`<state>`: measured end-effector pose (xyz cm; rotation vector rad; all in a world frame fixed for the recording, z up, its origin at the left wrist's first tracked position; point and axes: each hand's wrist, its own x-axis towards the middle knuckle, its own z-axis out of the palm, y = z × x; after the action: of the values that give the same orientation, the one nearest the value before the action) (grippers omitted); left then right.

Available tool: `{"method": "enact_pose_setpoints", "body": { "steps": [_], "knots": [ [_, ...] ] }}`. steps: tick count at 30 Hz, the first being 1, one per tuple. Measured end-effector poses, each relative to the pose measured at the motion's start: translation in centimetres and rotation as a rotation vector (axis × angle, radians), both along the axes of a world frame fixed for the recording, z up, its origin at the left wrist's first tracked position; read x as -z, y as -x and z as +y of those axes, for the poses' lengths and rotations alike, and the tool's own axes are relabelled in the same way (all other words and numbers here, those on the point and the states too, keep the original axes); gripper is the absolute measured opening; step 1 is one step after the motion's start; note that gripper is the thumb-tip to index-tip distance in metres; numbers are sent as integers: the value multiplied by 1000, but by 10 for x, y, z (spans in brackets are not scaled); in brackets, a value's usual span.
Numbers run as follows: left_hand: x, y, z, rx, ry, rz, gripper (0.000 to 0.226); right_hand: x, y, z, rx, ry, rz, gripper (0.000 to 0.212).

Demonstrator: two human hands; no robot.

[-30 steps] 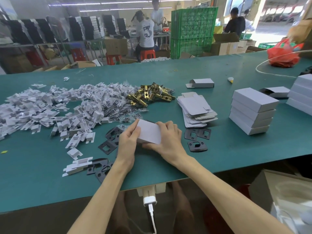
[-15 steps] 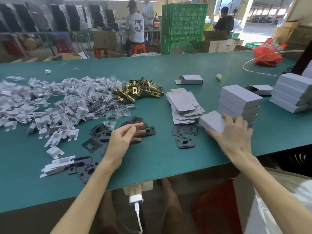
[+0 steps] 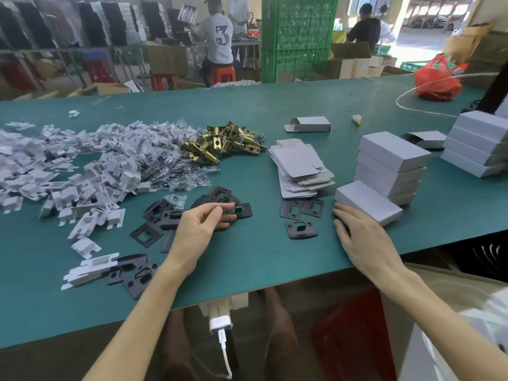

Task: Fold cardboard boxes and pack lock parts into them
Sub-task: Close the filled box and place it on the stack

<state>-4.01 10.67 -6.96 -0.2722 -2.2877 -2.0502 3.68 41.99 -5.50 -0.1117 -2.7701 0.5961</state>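
Factory packing floor, plainly. Long green worktable (image 3: 275, 257) heaped with white plastic pieces (image 3: 90, 171), brass latches (image 3: 225, 144), black plates (image 3: 299, 229), all in bulk. Flat box blanks (image 3: 299, 169) stacked beside folded white boxes (image 3: 390, 163). Behind: green crates (image 3: 298, 37), brown cartons (image 3: 354, 67), shelves of stock (image 3: 110, 23), worker (image 3: 217, 37) seated on red stool (image 3: 222, 74) at another bench.

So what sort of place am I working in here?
Most likely a factory packing floor: a long green table heaped with brass latches and white parts, stacks of folded white boxes, and other workers at benches beside green crates behind.
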Motion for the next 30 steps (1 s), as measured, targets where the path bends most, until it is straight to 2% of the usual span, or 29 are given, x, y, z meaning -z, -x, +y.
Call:
{"method": "enact_pose_setpoints", "body": {
  "steps": [6, 19, 25, 27, 30],
  "knots": [
    [1, 0, -1, -4, 17, 1, 28, -2, 24, 10, -53, -2, -72, 42],
    [-1, 0, 0, -10, 42, -10, 28, -4, 54, 24, -19, 74, -22, 32],
    [-1, -1, 2, -19, 52, -9, 28, -11, 56, 7, 63, 59, 160, 27],
    [-1, -1, 2, -21, 58, -5, 28, -18, 66, -6, 17, -14, 178, 34],
    [-2, -1, 2, -19, 63, -6, 29, -31, 92, -25, -106, -100, 34, 60]
  ]
}}
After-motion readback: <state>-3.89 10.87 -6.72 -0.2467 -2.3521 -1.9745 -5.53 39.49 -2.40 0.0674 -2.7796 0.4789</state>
